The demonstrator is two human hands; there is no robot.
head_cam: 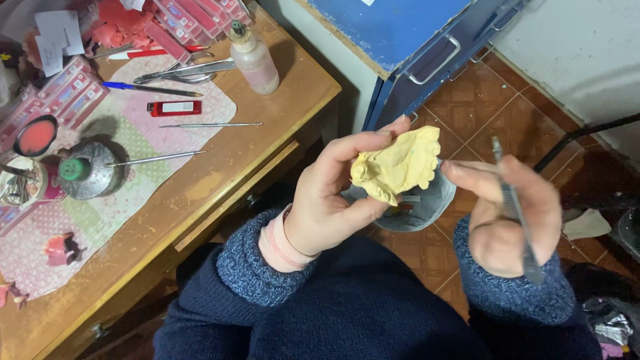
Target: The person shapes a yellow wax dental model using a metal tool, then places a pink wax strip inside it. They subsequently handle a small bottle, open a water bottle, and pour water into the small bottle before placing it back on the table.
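Far left, one wooden desk (220, 167) carries a patterned cloth (127, 133). On it: one red round dish (35, 135), one grey bottle with green cap (83, 172), two thin metal probes (160, 158), one red lighter (175, 108), one blue pen (150, 89), one pair of scissors (183, 70), one pinkish plastic bottle (254, 59), several pink trays at the back. Mid-frame, the left hand (327, 200) is curled around one yellow plaster lump (399, 167), thumb below, fingers above, held over the lap. Behind it, one grey bowl (427, 203), partly hidden. The right hand (510, 213) is loosely closed on one slim metal tool (513, 207), fingertip touching the lump's edge. Both sleeves dark blue knit. Blue metal cabinet (413, 40) above; brown tiled floor (500, 113); white wall at right.
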